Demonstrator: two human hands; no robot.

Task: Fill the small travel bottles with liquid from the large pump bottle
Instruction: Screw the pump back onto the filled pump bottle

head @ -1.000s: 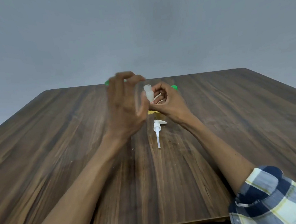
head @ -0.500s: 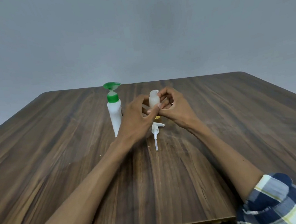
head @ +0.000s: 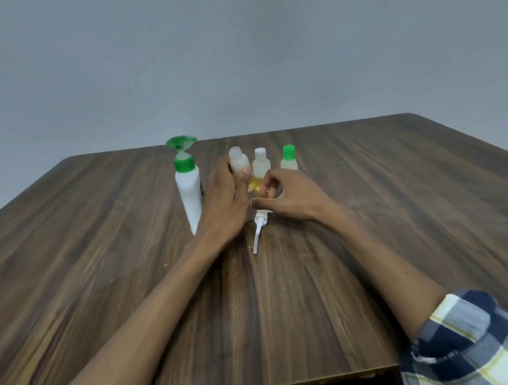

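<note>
A tall white pump bottle (head: 188,195) with a green flip cap, lid up, stands left of centre on the table. My left hand (head: 225,201) grips a small, clear, uncapped travel bottle (head: 239,162) between thumb and fingers, upright just right of the big bottle. Beside it stands a white-capped travel bottle (head: 261,166) with yellow liquid at its bottom. A green-capped travel bottle (head: 289,159) stands further right. My right hand (head: 290,198) hovers in front of these two with loosely curled fingers and nothing visible in them.
A white pump head with its long tube (head: 258,232) lies on the wooden table (head: 403,209) just below my hands. The near table edge runs along the bottom. A grey wall rises behind the table.
The uncapped small bottle passed from my right hand to my left and sits lower, near the table. My right hand let go and drew slightly right. The other two small bottles came into sight.
</note>
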